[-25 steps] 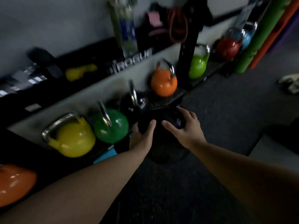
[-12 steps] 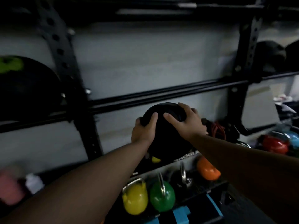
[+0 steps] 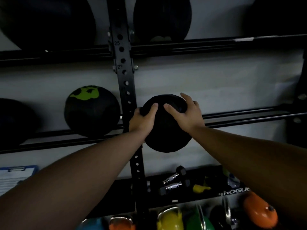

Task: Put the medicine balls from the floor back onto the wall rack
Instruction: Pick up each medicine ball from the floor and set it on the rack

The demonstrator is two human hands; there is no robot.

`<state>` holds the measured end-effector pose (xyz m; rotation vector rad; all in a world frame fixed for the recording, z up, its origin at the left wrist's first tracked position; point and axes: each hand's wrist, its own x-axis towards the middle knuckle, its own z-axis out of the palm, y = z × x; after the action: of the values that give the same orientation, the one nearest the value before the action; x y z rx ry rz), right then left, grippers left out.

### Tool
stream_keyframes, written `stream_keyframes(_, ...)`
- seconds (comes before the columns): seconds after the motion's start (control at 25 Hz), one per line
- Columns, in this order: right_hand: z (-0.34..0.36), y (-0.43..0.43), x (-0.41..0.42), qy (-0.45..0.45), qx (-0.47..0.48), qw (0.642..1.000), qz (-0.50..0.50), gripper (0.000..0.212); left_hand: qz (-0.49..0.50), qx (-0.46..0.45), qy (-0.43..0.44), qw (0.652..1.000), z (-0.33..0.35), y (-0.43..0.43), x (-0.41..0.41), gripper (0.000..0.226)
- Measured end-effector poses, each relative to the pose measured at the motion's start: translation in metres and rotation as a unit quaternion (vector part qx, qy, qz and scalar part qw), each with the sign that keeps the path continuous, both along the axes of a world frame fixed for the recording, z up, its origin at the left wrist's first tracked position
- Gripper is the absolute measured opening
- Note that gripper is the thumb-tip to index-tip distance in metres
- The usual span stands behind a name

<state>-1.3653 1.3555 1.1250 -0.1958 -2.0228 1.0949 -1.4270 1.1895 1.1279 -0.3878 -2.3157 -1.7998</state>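
dim gym wall, black steel wall rack (image 3: 249, 116) half filled; both hands, left (image 3: 141, 121) and right (image 3: 186, 113), spread, clasping round black medicine ball (image 3: 166, 130) at rail, not yet seated.

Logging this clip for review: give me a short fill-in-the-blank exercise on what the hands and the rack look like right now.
1. The black medicine ball is gripped by ____ hands, the left hand and the right hand.
2. The ball resting on the rack rails left of the upright post has a ____ marking.
3. The kettlebell between the orange and green ones at the bottom is ____.

Missing words: both; green; yellow
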Motion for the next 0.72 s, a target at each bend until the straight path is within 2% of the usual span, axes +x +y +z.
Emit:
stream_keyframes(0.16, 0.013, 0.003, -0.048, 0.022, -0.021, 0.999, -0.012, 0.102, -0.024, -0.01, 0.023, 0.999, 0.023, 0.006, -0.06, 0.1)
stream_keyframes(0.32, 0.016, 0.03, -0.093, 0.045, -0.059, 0.996, -0.045, 0.095, -0.05, -0.084, 0.065, 0.993, 0.03, 0.044, -0.111, 0.102)
stream_keyframes(0.4, 0.021, 0.043, -0.129, 0.059, -0.013, 0.998, -0.034, 0.085, -0.031, -0.128, 0.118, 0.984, 0.028, 0.061, -0.138, 0.086)
stream_keyframes(0.52, 0.025, 0.06, -0.186, 0.068, 0.09, 0.993, 0.025, 0.057, -0.004, -0.17, 0.232, 0.958, 0.026, 0.074, -0.172, 0.061)
stream_keyframes(0.6, 0.022, 0.083, -0.216, 0.083, 0.094, 0.991, 0.05, 0.037, -0.004, -0.213, 0.285, 0.935, 0.02, 0.083, -0.184, 0.06)
stream_keyframes(0.72, 0.006, 0.117, -0.248, 0.094, 0.038, 0.991, 0.088, 0.035, 0.008, -0.246, 0.314, 0.917, 0.014, 0.111, -0.2, 0.063)
